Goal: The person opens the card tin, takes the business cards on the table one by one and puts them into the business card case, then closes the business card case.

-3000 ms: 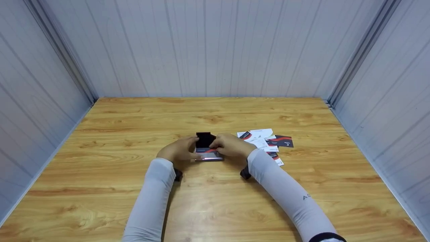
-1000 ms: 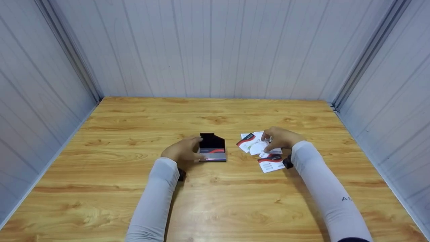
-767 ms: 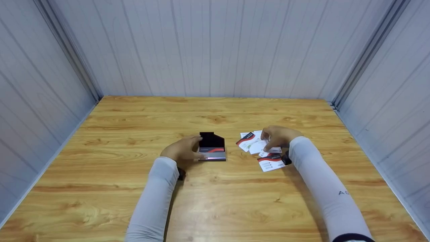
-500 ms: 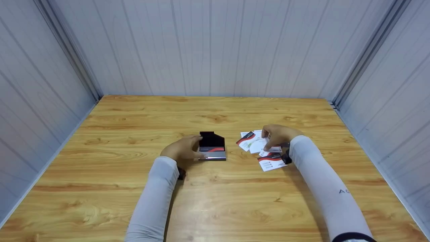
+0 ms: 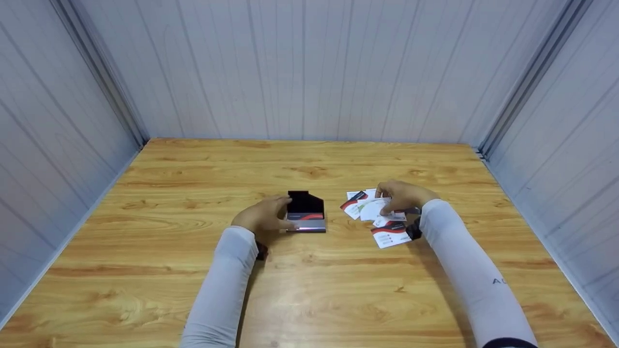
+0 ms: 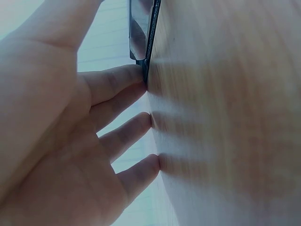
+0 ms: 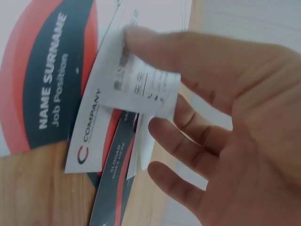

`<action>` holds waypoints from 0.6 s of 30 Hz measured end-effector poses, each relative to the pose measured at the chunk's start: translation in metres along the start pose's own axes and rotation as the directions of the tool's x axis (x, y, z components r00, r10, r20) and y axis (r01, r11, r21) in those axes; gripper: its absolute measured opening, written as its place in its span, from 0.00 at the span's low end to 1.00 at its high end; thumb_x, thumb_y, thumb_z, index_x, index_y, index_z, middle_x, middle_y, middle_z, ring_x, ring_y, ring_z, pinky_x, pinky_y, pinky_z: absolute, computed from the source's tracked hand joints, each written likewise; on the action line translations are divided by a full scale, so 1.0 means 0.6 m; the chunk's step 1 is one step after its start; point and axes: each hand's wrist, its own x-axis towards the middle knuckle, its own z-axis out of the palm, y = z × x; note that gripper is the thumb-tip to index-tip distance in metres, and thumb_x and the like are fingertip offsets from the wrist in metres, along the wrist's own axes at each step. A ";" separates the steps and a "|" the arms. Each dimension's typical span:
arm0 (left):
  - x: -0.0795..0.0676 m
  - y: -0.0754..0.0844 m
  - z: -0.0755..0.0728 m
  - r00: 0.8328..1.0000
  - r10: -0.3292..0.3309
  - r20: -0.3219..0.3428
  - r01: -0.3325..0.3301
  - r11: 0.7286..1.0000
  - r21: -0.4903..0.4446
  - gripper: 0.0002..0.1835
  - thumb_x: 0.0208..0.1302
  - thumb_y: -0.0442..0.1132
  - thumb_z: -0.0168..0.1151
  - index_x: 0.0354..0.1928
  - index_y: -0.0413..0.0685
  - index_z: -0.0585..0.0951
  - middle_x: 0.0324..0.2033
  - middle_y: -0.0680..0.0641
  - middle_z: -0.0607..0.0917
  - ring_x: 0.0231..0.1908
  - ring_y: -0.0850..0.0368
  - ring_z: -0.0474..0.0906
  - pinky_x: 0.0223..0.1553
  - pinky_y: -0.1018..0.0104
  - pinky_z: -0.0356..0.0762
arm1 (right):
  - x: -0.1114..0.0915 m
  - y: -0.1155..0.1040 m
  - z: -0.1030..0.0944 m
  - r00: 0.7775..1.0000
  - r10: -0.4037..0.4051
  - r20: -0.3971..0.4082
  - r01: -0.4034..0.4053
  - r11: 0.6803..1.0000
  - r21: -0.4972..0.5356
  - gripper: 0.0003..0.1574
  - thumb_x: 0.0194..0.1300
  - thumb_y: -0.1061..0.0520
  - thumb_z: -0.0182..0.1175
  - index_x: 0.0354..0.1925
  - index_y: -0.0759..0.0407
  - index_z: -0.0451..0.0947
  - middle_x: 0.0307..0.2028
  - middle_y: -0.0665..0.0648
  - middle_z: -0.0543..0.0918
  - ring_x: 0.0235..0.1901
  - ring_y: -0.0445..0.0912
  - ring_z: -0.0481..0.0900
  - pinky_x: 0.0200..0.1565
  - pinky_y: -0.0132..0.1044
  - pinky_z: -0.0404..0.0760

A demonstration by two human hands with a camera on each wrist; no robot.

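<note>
A business card case (image 5: 310, 224) with a silver front and a raised black lid (image 5: 302, 202) stands on the wooden table. Inside it shows a dark card with a red stripe (image 5: 305, 216). My left hand (image 5: 263, 213) holds the case at its left side, thumb at the front and index finger by the lid; in the left wrist view the other fingertips touch the table. To the right, my right hand (image 5: 404, 194) pinches a white business card (image 7: 157, 92), thumb on its printed face. Underneath, more business cards (image 7: 49, 70) lie overlapping in a loose pile.
One red, black and white card (image 5: 390, 237) sits at the near side of the pile. Wood-grain tabletop (image 5: 309, 290) spreads around both hands. Pale panel walls (image 5: 309, 67) enclose the back and sides.
Since three seconds ago my right hand has moved from the case rightward to the cards. In the last half second its pinched card has lifted slightly. My left hand stays at the case.
</note>
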 end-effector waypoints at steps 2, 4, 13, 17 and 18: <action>0.000 -0.001 0.000 1.000 -0.002 -0.001 0.002 1.000 0.004 0.50 0.64 0.62 0.66 0.79 0.51 0.56 0.78 0.45 0.53 0.76 0.45 0.48 0.73 0.46 0.51 | -0.002 0.000 0.000 1.000 0.008 -0.019 -0.008 1.000 0.025 0.15 0.64 0.60 0.68 0.47 0.59 0.76 0.48 0.61 0.77 0.46 0.54 0.73 0.52 0.51 0.73; 0.000 -0.001 0.000 1.000 -0.003 -0.004 0.003 1.000 0.004 0.50 0.63 0.62 0.67 0.79 0.51 0.56 0.77 0.45 0.53 0.76 0.45 0.48 0.73 0.46 0.51 | -0.005 -0.001 -0.002 0.999 0.012 -0.033 -0.010 0.999 0.048 0.09 0.67 0.61 0.63 0.46 0.59 0.77 0.49 0.60 0.78 0.47 0.54 0.74 0.53 0.51 0.73; -0.001 -0.002 -0.001 1.000 0.003 -0.005 -0.003 1.000 -0.002 0.49 0.63 0.61 0.67 0.79 0.51 0.56 0.77 0.45 0.54 0.76 0.45 0.48 0.73 0.47 0.51 | -0.018 -0.007 -0.012 0.999 -0.020 -0.031 0.024 0.991 0.132 0.10 0.74 0.62 0.52 0.50 0.61 0.75 0.44 0.58 0.77 0.44 0.51 0.73 0.48 0.45 0.72; -0.002 -0.002 -0.002 1.000 0.016 -0.009 -0.017 1.000 -0.018 0.49 0.63 0.59 0.68 0.79 0.50 0.56 0.77 0.44 0.54 0.76 0.45 0.48 0.73 0.47 0.52 | -0.021 -0.013 -0.016 0.999 -0.030 -0.038 0.036 0.986 0.165 0.10 0.75 0.61 0.51 0.50 0.61 0.74 0.42 0.57 0.74 0.44 0.51 0.71 0.47 0.44 0.70; -0.002 -0.002 -0.002 1.000 0.017 -0.008 -0.017 1.000 -0.022 0.49 0.63 0.59 0.68 0.79 0.50 0.56 0.77 0.44 0.54 0.76 0.45 0.48 0.73 0.47 0.52 | -0.021 -0.014 -0.017 0.999 -0.033 -0.040 0.039 0.985 0.169 0.10 0.75 0.60 0.51 0.50 0.60 0.73 0.41 0.57 0.74 0.44 0.51 0.71 0.47 0.44 0.70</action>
